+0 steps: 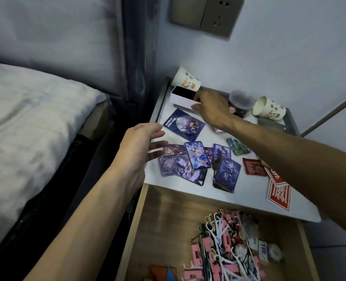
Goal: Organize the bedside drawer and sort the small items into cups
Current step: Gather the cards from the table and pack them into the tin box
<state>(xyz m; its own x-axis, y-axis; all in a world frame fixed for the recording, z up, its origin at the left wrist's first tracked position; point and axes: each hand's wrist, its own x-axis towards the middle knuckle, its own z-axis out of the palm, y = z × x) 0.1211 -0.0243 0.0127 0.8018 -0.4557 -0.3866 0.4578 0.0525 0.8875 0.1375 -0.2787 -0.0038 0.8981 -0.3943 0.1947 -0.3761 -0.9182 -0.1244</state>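
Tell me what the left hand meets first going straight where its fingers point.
Most likely the blue Honkai Star Rail badge card, just beyond the upper fingertips of the left hand; lower fingers aim at the picture cards. Height above the tabletop is unclear.

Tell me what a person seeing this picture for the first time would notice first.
The right hand grips a white box at the back of the nightstand top. Colourful cards lie scattered across its middle, and the open drawer below holds a tangled heap of floss picks.
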